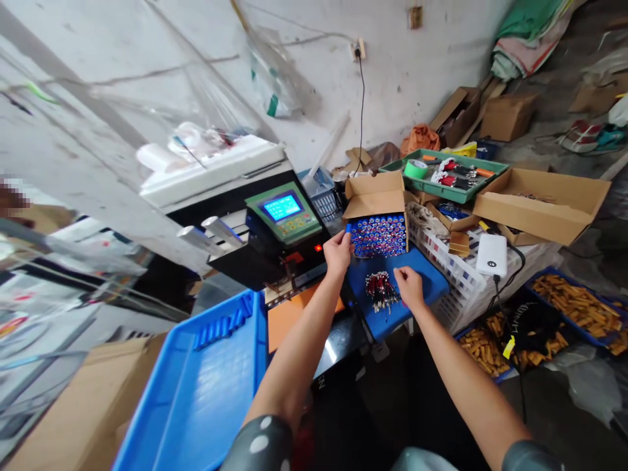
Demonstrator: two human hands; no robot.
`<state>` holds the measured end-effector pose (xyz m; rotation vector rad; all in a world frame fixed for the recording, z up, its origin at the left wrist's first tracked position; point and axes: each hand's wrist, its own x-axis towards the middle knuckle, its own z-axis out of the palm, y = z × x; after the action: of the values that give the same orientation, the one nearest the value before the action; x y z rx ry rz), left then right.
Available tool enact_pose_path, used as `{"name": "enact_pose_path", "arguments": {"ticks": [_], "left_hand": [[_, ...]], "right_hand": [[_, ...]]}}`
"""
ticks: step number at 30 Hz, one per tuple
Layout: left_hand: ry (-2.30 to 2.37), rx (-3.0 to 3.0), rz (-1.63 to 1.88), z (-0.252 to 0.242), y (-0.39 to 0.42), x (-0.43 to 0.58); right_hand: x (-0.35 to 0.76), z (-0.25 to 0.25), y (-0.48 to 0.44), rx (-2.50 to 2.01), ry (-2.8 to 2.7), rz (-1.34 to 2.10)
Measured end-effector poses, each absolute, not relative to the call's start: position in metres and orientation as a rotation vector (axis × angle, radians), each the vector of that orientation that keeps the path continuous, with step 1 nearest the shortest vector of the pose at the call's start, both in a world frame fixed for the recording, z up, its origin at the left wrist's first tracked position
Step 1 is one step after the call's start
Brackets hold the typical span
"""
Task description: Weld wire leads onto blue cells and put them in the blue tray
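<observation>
My left hand is at the left edge of an open cardboard box, its fingers pinched on a blue cylindrical battery cell. Packed inside that box are many blue battery cells, their ends facing me. A bundle of red and black wire leads with white connectors lies on a blue stool top before the box. Just right of the leads, my right hand hovers with its fingers curled together; whatever they hold is too small to make out.
A spot welder with a lit screen stands left of the box. Nearer me, a blue tray holds several cells. To the right are a white crate, a white power bank and a green tray.
</observation>
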<state>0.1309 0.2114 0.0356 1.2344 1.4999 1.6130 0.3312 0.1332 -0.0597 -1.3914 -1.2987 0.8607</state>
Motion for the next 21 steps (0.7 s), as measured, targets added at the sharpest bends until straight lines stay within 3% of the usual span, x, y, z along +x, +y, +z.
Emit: {"name": "enact_pose_path", "arguments": {"ticks": [8, 15, 21], "left_hand": [[1.805, 1.429, 1.589, 0.032, 0.258, 0.144], [1.569, 1.826, 1.214, 0.021, 0.273, 0.122], [1.556, 1.957, 1.164, 0.018, 0.282, 0.120]], "right_hand": [[0.330, -0.060, 0.131, -1.340, -1.281, 0.907], [0.330, -0.058, 0.132, -1.330, -1.278, 0.941], [0.330, -0.059, 0.134, -1.326, -1.290, 0.932]]}}
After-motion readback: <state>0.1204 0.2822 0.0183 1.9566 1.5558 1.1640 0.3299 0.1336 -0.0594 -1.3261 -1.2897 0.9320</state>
